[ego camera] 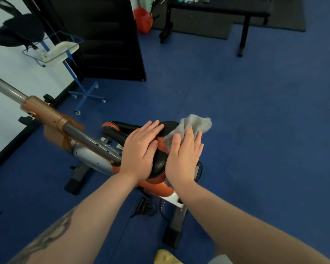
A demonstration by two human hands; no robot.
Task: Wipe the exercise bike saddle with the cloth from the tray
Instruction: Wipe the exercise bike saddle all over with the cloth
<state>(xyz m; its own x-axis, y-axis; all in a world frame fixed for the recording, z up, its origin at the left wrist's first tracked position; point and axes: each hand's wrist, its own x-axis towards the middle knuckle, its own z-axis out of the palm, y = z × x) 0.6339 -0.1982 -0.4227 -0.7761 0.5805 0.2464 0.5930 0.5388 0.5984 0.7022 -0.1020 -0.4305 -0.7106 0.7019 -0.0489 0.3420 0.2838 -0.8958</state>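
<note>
Blue floor (255, 111), hands flat on saddle (160, 162), cloth (196, 124) overhanging edge

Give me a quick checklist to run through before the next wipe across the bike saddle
1. Cloth under the wiping hand: ok. The right hand lies flat on the grey cloth.
2. Cloth touching the saddle: ok, it is draped over the saddle's right side.
3. Saddle steadied: ok. The left hand rests flat on its left half.
4. Left half free to wipe: not ok, the left hand covers it.
5. Cloth spread flat: not ok, it bunches up beyond the fingertips.
6. Cloth clean or damp: cannot tell.
</note>
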